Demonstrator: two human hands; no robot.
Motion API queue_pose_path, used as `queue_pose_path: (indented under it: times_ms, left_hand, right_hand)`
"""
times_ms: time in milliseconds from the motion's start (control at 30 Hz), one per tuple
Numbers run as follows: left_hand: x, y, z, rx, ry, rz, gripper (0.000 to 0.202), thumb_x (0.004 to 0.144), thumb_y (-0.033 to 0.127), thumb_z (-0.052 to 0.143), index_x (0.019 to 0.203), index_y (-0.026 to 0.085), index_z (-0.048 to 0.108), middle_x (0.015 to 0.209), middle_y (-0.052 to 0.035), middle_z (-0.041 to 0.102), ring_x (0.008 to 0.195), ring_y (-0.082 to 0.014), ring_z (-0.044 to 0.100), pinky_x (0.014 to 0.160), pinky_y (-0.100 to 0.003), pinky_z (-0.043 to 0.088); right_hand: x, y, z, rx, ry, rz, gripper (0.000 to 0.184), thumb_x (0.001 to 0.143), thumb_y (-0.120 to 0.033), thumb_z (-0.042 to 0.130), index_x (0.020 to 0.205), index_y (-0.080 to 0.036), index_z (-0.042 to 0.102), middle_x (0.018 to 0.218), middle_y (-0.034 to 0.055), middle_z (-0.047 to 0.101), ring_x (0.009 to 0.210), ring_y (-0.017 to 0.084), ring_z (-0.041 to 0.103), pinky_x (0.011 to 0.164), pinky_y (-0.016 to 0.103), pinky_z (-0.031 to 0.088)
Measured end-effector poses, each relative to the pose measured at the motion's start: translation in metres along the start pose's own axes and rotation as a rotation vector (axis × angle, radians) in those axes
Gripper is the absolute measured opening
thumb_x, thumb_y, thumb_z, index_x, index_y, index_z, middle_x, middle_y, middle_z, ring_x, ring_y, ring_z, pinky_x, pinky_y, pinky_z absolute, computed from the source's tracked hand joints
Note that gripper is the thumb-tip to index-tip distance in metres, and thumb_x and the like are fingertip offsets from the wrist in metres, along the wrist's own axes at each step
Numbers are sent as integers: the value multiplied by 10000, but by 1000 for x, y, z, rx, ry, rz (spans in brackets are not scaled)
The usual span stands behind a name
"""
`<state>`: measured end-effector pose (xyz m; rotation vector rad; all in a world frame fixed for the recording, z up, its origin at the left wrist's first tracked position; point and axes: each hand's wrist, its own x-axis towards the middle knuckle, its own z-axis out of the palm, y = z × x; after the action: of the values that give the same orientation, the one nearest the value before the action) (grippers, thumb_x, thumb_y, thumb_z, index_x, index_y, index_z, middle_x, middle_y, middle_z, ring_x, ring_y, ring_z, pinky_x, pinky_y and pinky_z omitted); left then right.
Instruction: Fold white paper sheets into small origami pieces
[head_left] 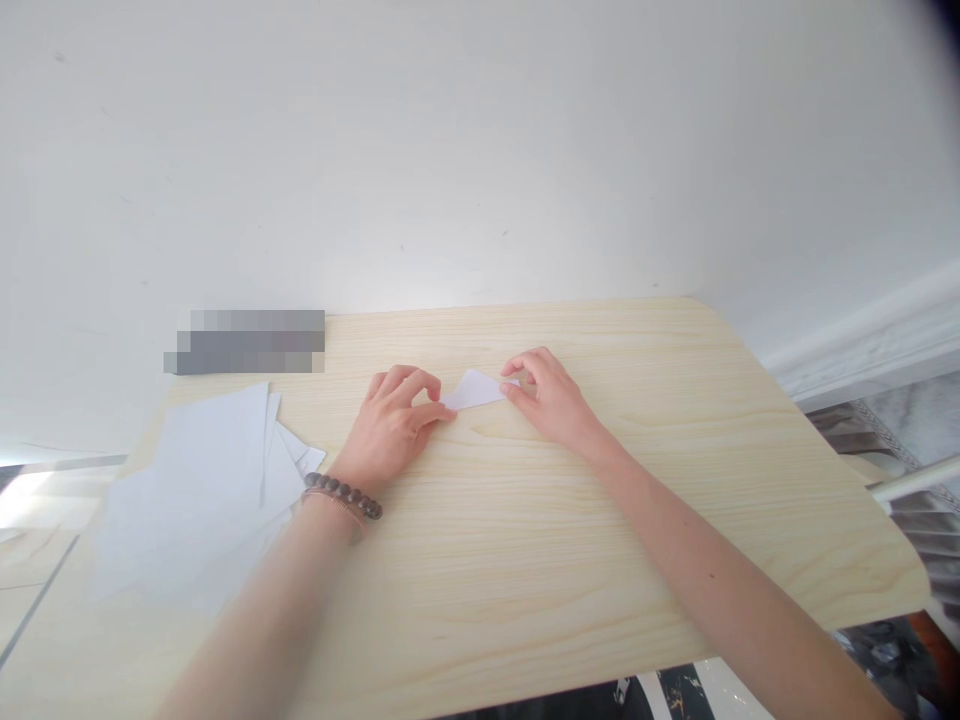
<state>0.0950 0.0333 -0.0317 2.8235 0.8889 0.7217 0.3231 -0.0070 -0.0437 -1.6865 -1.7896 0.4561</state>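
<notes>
A small folded piece of white paper (475, 389) lies on the light wooden table (525, 520), between my two hands. My left hand (394, 425) has its fingers curled and pinches the paper's left end. My right hand (547, 395) pinches the right end with bent fingers. A dark bead bracelet (343, 492) sits on my left wrist. Both forearms rest low over the table.
A loose pile of white paper sheets (210, 480) lies at the table's left. A dark grey blurred object (247, 342) sits at the back left against the white wall. The table's right edge drops off to the floor and a metal frame (911, 480).
</notes>
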Motion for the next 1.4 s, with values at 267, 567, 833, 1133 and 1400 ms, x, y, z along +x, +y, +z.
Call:
queue_pose_path:
  times_ms: [267, 567, 833, 1133, 1400]
  left_hand:
    - [8, 9, 12, -172, -34, 8, 254, 869, 163, 445, 1072, 206, 591, 1104, -68, 604, 1075, -196, 514, 939, -392, 419]
    - [9, 11, 15, -64, -28, -20, 192, 843, 199, 489, 939, 213, 654, 1023, -38, 648, 1036, -197, 554, 897, -375, 417]
    - [9, 11, 14, -72, -28, -19, 195, 839, 198, 485, 919, 219, 661, 1026, -26, 662, 1061, -201, 559, 905, -380, 421]
    - [5, 7, 14, -125, -46, -54, 209, 872, 268, 481, 1019, 201, 613, 1076, -63, 627, 1088, -205, 542, 944, -386, 429]
    - [8, 8, 14, -125, 6, -65, 213, 898, 204, 418, 1012, 169, 594, 1064, -83, 616, 957, -179, 596, 833, -326, 492]
  right_hand:
    - [-3, -1, 5, -57, 67, -105, 153, 811, -317, 533, 937, -230, 529, 960, 49, 565, 928, 198, 534, 817, 357, 439]
    - [-1, -4, 1, -48, 22, -58, 275, 741, -205, 543, 1012, -233, 513, 1017, 53, 541, 918, 196, 529, 808, 344, 439]
    - [6, 4, -9, 95, -48, -11, 383, 706, -81, 466, 1046, -248, 519, 1031, 36, 508, 696, 119, 489, 732, 310, 455]
    - [1, 10, -9, 59, -10, -55, 349, 739, -85, 434, 1042, -230, 531, 1040, 53, 519, 745, 139, 523, 688, 303, 466]
    - [-6, -2, -6, -62, -42, -262, 209, 798, -266, 562, 1004, -262, 602, 1062, 37, 568, 1016, 204, 511, 908, 381, 411]
